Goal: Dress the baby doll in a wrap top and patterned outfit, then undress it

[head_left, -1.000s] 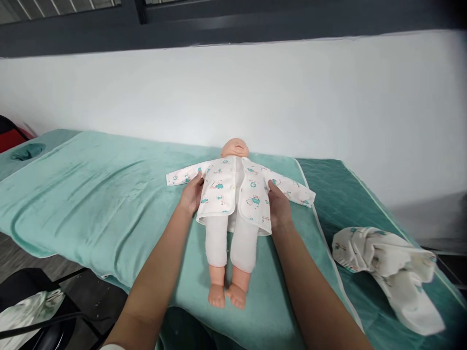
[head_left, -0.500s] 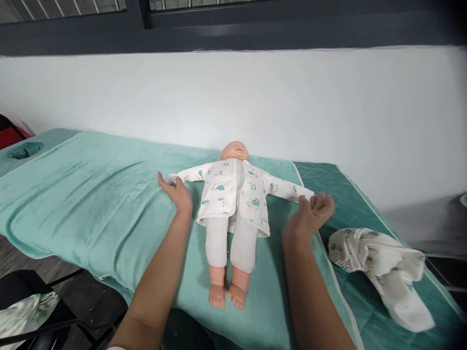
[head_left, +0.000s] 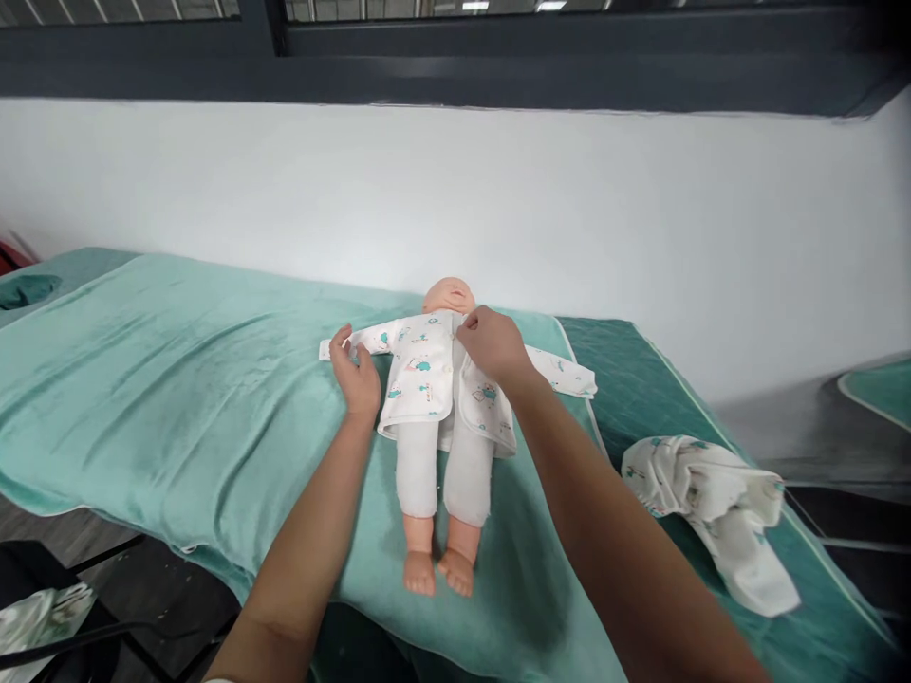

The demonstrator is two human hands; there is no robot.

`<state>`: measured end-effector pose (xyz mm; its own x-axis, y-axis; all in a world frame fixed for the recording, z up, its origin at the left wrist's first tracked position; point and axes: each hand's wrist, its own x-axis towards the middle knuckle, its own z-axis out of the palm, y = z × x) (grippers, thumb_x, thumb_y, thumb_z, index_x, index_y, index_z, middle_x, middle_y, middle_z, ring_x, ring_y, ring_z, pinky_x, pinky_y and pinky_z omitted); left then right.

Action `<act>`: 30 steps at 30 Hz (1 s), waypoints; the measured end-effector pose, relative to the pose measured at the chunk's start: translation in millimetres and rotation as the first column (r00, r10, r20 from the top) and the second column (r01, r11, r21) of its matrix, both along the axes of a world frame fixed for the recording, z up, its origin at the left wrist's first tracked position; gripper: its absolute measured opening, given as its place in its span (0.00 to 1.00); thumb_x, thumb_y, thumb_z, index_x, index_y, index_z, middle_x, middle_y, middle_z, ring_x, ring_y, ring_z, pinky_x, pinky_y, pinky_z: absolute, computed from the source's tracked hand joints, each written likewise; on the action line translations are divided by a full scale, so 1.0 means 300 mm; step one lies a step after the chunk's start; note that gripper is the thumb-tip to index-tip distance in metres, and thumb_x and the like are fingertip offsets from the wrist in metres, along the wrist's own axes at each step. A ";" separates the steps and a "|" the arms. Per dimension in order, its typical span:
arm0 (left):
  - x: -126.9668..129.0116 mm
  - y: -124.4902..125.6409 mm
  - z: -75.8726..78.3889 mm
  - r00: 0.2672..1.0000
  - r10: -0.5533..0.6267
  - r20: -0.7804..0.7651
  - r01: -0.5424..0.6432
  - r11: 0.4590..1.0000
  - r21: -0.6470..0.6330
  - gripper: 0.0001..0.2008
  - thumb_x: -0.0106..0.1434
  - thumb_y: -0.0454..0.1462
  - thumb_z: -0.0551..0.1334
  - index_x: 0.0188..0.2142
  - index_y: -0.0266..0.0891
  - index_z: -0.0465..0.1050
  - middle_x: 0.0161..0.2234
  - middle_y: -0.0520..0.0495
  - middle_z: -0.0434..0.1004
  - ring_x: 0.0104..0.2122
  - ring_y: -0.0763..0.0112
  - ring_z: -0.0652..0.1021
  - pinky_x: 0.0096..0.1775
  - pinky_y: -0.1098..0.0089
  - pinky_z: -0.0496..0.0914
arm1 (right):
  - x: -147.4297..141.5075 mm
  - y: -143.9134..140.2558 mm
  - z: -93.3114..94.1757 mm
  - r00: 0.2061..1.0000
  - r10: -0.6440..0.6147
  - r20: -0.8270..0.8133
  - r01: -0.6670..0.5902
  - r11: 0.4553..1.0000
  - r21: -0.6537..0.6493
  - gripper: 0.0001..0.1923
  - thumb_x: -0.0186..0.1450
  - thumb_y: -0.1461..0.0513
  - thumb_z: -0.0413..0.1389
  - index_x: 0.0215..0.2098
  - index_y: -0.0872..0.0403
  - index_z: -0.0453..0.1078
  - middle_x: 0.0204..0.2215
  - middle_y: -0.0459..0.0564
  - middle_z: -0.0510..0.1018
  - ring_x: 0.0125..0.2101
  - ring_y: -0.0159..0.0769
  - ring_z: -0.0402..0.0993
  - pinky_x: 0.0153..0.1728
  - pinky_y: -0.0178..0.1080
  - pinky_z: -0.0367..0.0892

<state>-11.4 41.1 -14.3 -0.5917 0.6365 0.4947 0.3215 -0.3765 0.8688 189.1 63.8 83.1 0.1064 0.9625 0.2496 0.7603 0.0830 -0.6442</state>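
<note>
A baby doll [head_left: 418,569] lies on its back, feet toward me, in white leggings and a white printed baby jacket [head_left: 419,379]. The jacket's front edges are apart down the middle, and both sleeves stretch out sideways. Beside the sleeve on the left, my left hand [head_left: 358,379] is held with thumb and fingers apart, gripping nothing. My right hand [head_left: 494,343] is over the upper chest, fingertips pinched together at the jacket's right front edge near the neck. It covers part of that front panel and the shoulder.
A light green blanket [head_left: 213,379] covers much of the bed, with a darker green sheet [head_left: 612,365] at the right. Crumpled white printed clothing [head_left: 712,512] lies there. Behind rises a white wall [head_left: 455,190]. A dark chair [head_left: 43,569] with cloth stands at lower left.
My right hand has moved left and up from the right sleeve's cuff to the jacket's front edge by the neck. My left hand has shifted slightly right. The view has turned a little.
</note>
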 end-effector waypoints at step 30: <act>-0.054 -0.492 0.011 0.821 -0.561 -0.105 0.487 0.784 -0.385 0.11 0.68 0.46 0.57 0.40 0.43 0.69 0.39 0.44 0.74 0.42 0.61 0.73 0.48 0.61 0.64 | 0.599 -0.784 -0.346 0.789 -0.374 0.487 0.239 0.918 0.318 0.22 0.65 0.60 0.53 0.57 0.57 0.66 0.58 0.66 0.70 0.55 0.60 0.66 0.48 0.56 0.62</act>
